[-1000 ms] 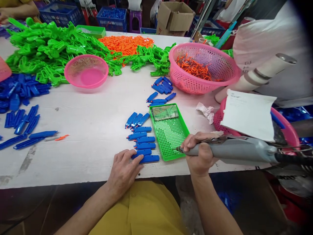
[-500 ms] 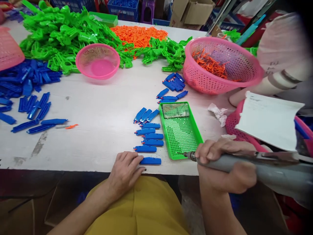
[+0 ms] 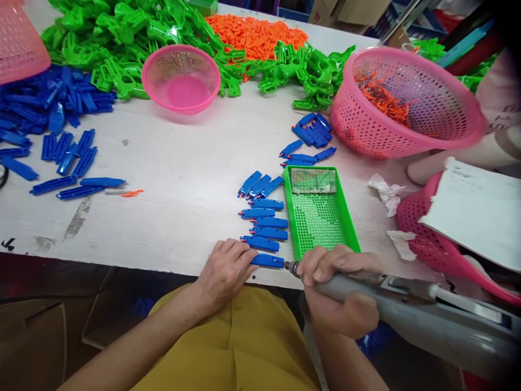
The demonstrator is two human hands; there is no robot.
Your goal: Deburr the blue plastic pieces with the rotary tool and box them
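At the table's front edge my left hand point(image 3: 228, 267) has its closed fingers on the left end of a blue plastic part point(image 3: 267, 260), holding it against the tabletop. My right hand point(image 3: 337, 288) is wrapped round a grey electric screwdriver point(image 3: 399, 315), which lies nearly level. The screwdriver's tip is at the right end of that same part; whether it sits in a hole is too small to tell. Behind my left hand lies a column of similar blue parts point(image 3: 269, 222), some with orange tips. A green perforated tray point(image 3: 299, 217) stands just beyond my right hand.
A small pink basket point(image 3: 211, 100) and a large pink basket point(image 3: 345, 122) of orange pieces stand farther back. Green plastic shells point(image 3: 122, 32), orange pieces point(image 3: 260, 35) and blue parts point(image 3: 57, 103) lie in heaps. A spring with an orange piece point(image 3: 132, 193) lies left.
My right hand has brought the screwdriver left and down, from over the green tray to the blue part's right end. My left hand stays on that part. The view has shifted.
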